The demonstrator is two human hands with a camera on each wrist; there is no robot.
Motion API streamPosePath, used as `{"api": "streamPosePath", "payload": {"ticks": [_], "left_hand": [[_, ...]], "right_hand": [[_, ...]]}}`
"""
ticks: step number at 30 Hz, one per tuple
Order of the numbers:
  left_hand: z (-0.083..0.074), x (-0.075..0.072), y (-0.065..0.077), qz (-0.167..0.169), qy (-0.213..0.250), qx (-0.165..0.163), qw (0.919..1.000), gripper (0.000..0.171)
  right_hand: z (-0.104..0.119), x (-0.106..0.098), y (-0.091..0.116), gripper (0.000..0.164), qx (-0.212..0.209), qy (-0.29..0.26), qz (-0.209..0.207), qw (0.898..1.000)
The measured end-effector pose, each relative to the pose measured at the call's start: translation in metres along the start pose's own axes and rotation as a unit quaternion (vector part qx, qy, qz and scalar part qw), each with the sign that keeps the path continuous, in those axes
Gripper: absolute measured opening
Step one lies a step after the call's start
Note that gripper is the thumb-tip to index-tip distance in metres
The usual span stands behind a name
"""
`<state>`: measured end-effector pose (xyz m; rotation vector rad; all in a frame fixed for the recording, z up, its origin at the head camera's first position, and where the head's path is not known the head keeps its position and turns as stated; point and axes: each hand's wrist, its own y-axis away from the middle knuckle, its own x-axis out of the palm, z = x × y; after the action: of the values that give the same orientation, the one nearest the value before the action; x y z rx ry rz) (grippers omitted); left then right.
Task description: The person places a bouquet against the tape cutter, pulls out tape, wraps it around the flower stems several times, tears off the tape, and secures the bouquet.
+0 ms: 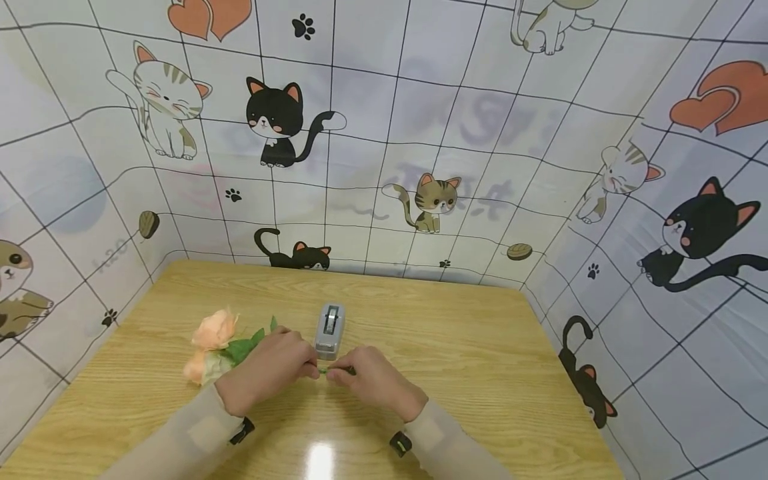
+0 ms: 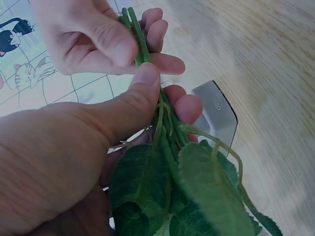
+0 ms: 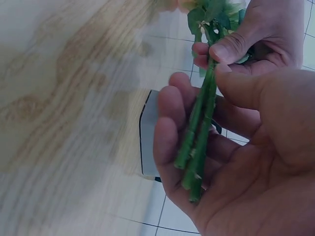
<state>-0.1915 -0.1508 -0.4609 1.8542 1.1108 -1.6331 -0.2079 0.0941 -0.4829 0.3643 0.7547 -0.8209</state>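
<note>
A bunch of peach roses with green leaves lies toward the left in the head view, blooms pointing left. My left hand grips its green stems below the leaves, thumb on top. Close beside it, my right hand holds the bare lower stems between thumb and fingers. Several cut stem ends lie over the right palm in the right wrist view. Just beyond both hands sits what looks like a grey tape dispenser, partly covered by fingers in the left wrist view.
The wooden table extends around the hands, with its far edge against a cloth wall printed with cats and grid lines. Similar cloth encloses the left and right sides. A dark band sits at the right wrist.
</note>
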Motion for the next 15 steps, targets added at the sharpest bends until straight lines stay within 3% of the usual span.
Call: {"api": "streamPosePath", "payload": {"ticks": [7, 15], "left_hand": [[-0.001, 0.0, -0.001, -0.022, -0.047, 0.008, 0.9986, 0.021], [-0.003, 0.0, -0.001, -0.035, -0.102, 0.006, 0.9941, 0.025]], "right_hand": [[0.004, -0.008, -0.004, 0.043, 0.004, 0.021, 0.017, 1.0], [0.006, -0.012, -0.011, 0.04, 0.026, 0.017, 0.053, 0.998]]}}
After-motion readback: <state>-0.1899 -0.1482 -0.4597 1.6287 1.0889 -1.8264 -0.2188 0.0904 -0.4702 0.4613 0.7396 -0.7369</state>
